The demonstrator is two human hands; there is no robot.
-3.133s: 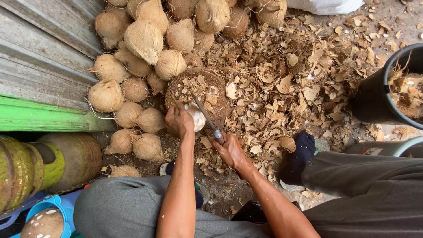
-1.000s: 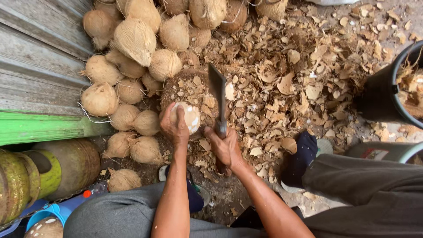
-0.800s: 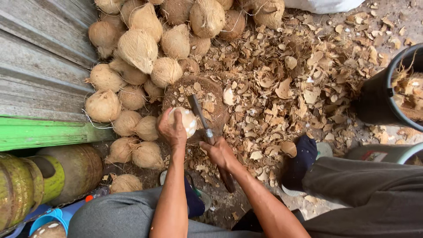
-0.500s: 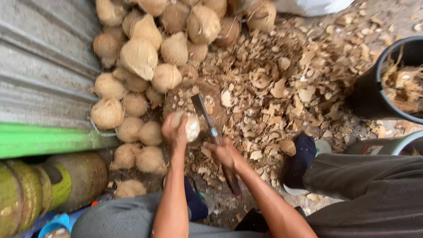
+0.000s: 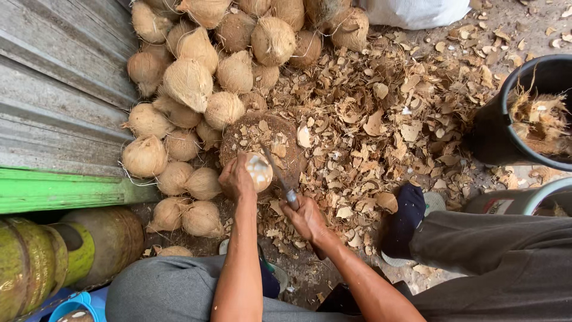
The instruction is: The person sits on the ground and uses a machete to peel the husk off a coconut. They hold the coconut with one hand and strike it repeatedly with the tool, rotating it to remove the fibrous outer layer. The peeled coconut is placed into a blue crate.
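Dirt ground (image 5: 524, 18), scattered coconut shell chips (image 5: 381, 119), heaped husked coconuts (image 5: 202, 89), round chopping stump (image 5: 280, 134), black bucket (image 5: 500, 131)

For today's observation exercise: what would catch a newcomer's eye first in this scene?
First, the heap of husked coconuts piled against the metal wall at upper left. At the centre, the left hand steadies a partly peeled coconut on a round block, while the right hand holds a knife against it. Brown shell chips cover the ground.

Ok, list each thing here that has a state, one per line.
Left hand: grip closed on the peeled coconut.
Right hand: grip closed on the knife, blade against the coconut.
Chopping block: littered with shell chips.
Black bucket: upright, holding husk.
Coconut pile: unpeeled.
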